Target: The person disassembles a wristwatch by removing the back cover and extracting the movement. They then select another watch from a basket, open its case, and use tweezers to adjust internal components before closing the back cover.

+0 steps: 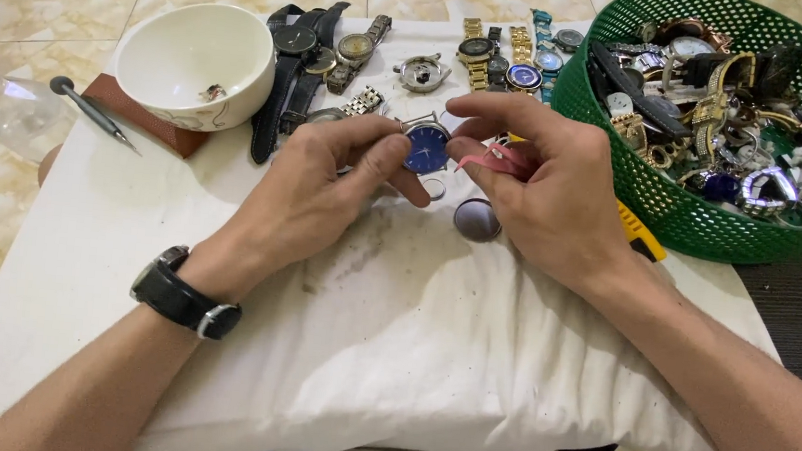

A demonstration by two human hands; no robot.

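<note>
My left hand (327, 185) pinches a silver wristwatch with a round blue dial (425, 146) and a metal band, holding it above a white pillow (391, 341). A black-strapped watch sits on that wrist. My right hand (544, 190) is close on the dial's right side and grips a thin pink tool (479, 157) between thumb and fingers, its tip near the watch case. Just below the hands a round dark watch glass or case back (476, 220) and a small metal ring (434, 189) lie on the pillow.
A green mesh basket (682, 216) full of watches and parts stands at the right. A white bowl (198, 63) sits at the upper left beside a small screwdriver (92, 111). Several watches (334, 55) lie along the pillow's far edge. Tiled floor surrounds it.
</note>
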